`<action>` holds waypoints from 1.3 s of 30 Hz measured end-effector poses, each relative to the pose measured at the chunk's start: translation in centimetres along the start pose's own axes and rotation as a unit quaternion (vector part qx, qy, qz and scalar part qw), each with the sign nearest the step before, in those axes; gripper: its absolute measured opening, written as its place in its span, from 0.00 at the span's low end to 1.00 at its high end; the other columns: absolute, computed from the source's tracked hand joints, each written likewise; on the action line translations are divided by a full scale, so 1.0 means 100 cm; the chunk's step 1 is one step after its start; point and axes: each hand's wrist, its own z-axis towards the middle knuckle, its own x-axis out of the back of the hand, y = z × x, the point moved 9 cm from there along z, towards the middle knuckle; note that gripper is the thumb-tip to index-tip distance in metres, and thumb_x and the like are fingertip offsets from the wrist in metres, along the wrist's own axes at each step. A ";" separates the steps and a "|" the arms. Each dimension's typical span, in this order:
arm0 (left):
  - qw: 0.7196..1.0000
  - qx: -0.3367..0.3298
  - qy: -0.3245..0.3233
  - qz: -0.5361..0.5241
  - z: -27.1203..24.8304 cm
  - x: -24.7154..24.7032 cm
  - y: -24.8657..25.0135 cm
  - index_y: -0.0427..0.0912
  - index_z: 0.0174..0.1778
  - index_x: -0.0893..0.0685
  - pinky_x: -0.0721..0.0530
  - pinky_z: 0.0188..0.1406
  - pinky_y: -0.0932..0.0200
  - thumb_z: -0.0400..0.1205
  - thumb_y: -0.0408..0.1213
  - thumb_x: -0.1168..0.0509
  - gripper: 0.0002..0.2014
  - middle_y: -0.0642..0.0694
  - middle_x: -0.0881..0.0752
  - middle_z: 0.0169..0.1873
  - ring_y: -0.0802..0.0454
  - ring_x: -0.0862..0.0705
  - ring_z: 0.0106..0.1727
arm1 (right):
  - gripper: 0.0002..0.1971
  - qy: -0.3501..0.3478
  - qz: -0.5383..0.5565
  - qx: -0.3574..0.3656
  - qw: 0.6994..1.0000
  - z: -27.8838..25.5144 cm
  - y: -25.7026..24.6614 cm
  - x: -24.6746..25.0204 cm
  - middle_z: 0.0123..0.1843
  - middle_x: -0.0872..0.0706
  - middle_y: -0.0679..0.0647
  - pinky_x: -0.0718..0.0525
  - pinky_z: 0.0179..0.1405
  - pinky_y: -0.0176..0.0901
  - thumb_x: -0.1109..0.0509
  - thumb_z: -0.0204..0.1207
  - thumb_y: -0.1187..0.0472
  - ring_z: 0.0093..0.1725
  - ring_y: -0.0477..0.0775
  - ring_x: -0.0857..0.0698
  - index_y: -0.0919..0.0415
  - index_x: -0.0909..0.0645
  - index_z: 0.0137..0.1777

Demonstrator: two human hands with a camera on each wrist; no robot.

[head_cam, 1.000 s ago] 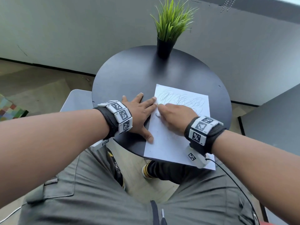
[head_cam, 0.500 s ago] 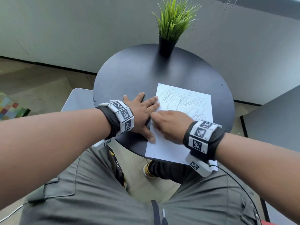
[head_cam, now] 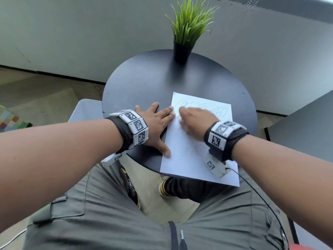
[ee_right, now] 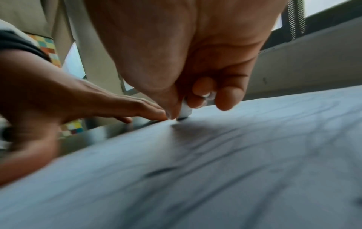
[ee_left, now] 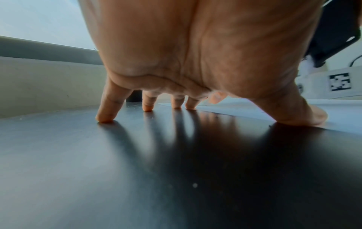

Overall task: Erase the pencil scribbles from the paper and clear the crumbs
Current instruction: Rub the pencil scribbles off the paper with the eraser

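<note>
A white sheet of paper [head_cam: 191, 159] lies on the round black table [head_cam: 147, 83], its near edge hanging past the rim. Pencil scribbles [head_cam: 214, 109] cover its far part; faint marks remain lower down. My left hand [head_cam: 156, 125] lies spread flat, fingertips [ee_left: 105, 118] on the table and the thumb and index finger on the paper's left edge. My right hand [head_cam: 194, 121], blurred, pinches a small white eraser [ee_right: 185, 110] whose tip touches the paper [ee_right: 215, 170] near its upper left. From the head view the eraser is hidden under the hand.
A potted green grass plant [head_cam: 183, 44] stands at the table's far edge. A white chair seat [head_cam: 84, 110] sits left of the table, and a grey surface [head_cam: 306, 123] lies to the right. My knees are below the near rim.
My right hand slid back toward me and to the left, then forward again up the paper's left side. The left hand stayed pressed on the edge.
</note>
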 end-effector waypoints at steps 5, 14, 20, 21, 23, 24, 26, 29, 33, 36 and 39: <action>1.000 0.000 -0.004 -0.009 0.000 0.002 -0.001 0.55 0.88 0.60 0.34 0.68 0.17 0.53 0.88 0.39 0.72 0.61 0.63 0.87 0.38 0.58 0.87 | 0.05 -0.057 0.009 0.090 0.994 -0.020 -0.034 -0.013 0.50 0.20 0.55 0.20 0.42 0.52 0.43 0.84 0.55 0.47 0.61 0.18 0.56 0.32 0.54; 1.000 -0.001 -0.002 -0.006 0.001 0.002 0.000 0.56 0.87 0.61 0.33 0.67 0.17 0.52 0.88 0.39 0.72 0.61 0.62 0.87 0.38 0.57 0.87 | 0.06 -0.043 0.021 0.051 0.998 -0.018 -0.019 -0.016 0.47 0.20 0.53 0.18 0.44 0.55 0.42 0.84 0.52 0.46 0.61 0.18 0.53 0.34 0.53; 1.000 -0.005 -0.004 -0.006 0.002 0.001 0.002 0.59 0.86 0.60 0.32 0.64 0.15 0.51 0.87 0.37 0.71 0.60 0.60 0.86 0.36 0.55 0.86 | 0.05 -0.049 -0.009 0.113 0.992 -0.030 -0.034 -0.020 0.51 0.20 0.55 0.18 0.44 0.56 0.44 0.83 0.58 0.47 0.62 0.18 0.55 0.32 0.56; 1.000 -0.008 -0.001 -0.002 0.003 0.003 0.002 0.60 0.85 0.59 0.31 0.63 0.16 0.51 0.88 0.37 0.71 0.60 0.59 0.86 0.35 0.55 0.85 | 0.06 -0.067 -0.005 0.144 0.987 -0.035 -0.042 -0.026 0.51 0.20 0.54 0.17 0.44 0.57 0.44 0.83 0.57 0.47 0.62 0.18 0.55 0.32 0.57; 1.000 -0.008 -0.003 0.004 0.003 0.005 0.003 0.60 0.85 0.59 0.29 0.62 0.17 0.51 0.88 0.38 0.70 0.59 0.59 0.86 0.35 0.53 0.85 | 0.05 -0.045 -0.025 0.091 0.995 -0.020 -0.016 -0.012 0.50 0.20 0.54 0.17 0.45 0.57 0.45 0.84 0.55 0.48 0.62 0.18 0.54 0.33 0.55; 1.000 -0.007 -0.004 0.007 0.004 0.005 0.004 0.60 0.86 0.59 0.29 0.62 0.18 0.51 0.88 0.38 0.70 0.59 0.58 0.86 0.36 0.53 0.85 | 0.05 -0.021 -0.021 0.035 0.999 -0.009 0.008 -0.002 0.49 0.19 0.55 0.18 0.46 0.55 0.45 0.84 0.54 0.47 0.62 0.18 0.54 0.34 0.52; 1.000 -0.004 -0.004 0.011 0.004 0.003 0.004 0.60 0.86 0.60 0.28 0.62 0.18 0.51 0.88 0.38 0.71 0.60 0.58 0.86 0.36 0.52 0.84 | 0.04 -0.001 -0.026 -0.001 1.000 -0.005 0.023 0.000 0.49 0.19 0.55 0.19 0.44 0.53 0.44 0.84 0.55 0.45 0.61 0.19 0.54 0.34 0.50; 1.000 -0.001 -0.003 0.006 0.003 0.002 0.002 0.61 0.85 0.59 0.29 0.63 0.18 0.50 0.88 0.37 0.71 0.61 0.59 0.86 0.36 0.54 0.85 | 0.08 -0.061 -0.016 0.137 0.989 -0.031 -0.038 -0.023 0.52 0.20 0.55 0.17 0.44 0.57 0.40 0.81 0.62 0.48 0.63 0.18 0.57 0.32 0.58; 1.000 -0.004 -0.005 0.010 0.006 0.003 0.003 0.62 0.85 0.60 0.27 0.61 0.19 0.50 0.88 0.39 0.70 0.60 0.58 0.86 0.36 0.53 0.84 | 0.05 -0.040 -0.002 0.032 0.999 -0.010 0.002 -0.005 0.50 0.20 0.55 0.17 0.46 0.56 0.44 0.84 0.55 0.48 0.63 0.17 0.55 0.34 0.54; 1.000 -0.004 -0.010 0.010 0.004 0.002 0.003 0.65 0.85 0.60 0.28 0.61 0.19 0.50 0.88 0.38 0.69 0.59 0.58 0.86 0.36 0.52 0.84 | 0.04 -0.022 -0.010 0.038 0.999 -0.013 -0.004 -0.003 0.50 0.21 0.55 0.17 0.47 0.57 0.44 0.83 0.59 0.50 0.65 0.16 0.55 0.34 0.55; 1.000 -0.002 -0.015 0.004 0.004 0.002 0.003 0.66 0.84 0.60 0.30 0.62 0.17 0.51 0.87 0.37 0.68 0.60 0.60 0.86 0.35 0.55 0.85 | 0.09 -0.085 0.013 0.150 0.985 -0.037 -0.044 -0.022 0.54 0.20 0.57 0.18 0.44 0.57 0.46 0.80 0.59 0.50 0.64 0.17 0.56 0.34 0.59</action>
